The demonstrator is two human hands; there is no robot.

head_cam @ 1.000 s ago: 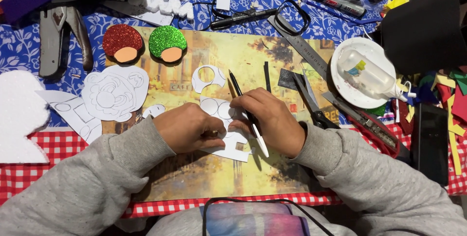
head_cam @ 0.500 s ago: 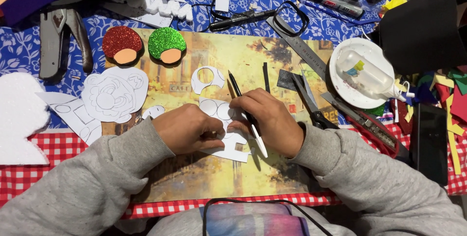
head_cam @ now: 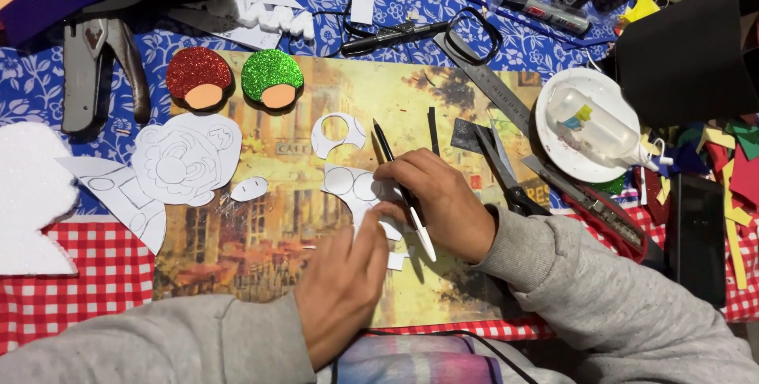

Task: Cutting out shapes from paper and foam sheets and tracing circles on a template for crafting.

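Note:
My right hand [head_cam: 443,204] is shut on a thin black and white craft knife or pen [head_cam: 405,194], its dark tip pointing away from me. This hand rests on a white paper cutout with circles [head_cam: 353,185] lying on a picture-printed work mat [head_cam: 261,249]. My left hand [head_cam: 341,289] sits lower, near the mat's front edge, with fingers stretched out flat. Its fingertips touch the lower part of the cutout and it grips nothing.
On the mat lie a red glitter mushroom [head_cam: 198,77], a green one [head_cam: 271,79], a white arch piece [head_cam: 336,132] and a printed face cutout [head_cam: 186,158]. Scissors [head_cam: 506,172], a metal ruler [head_cam: 486,87], a white plate holding a glue bottle [head_cam: 593,124] and coloured scraps lie right. Pliers [head_cam: 99,68] lie left.
My left hand has drawn back toward me from beside the right hand, uncovering more of the white cutout. The right hand and its tool have barely moved.

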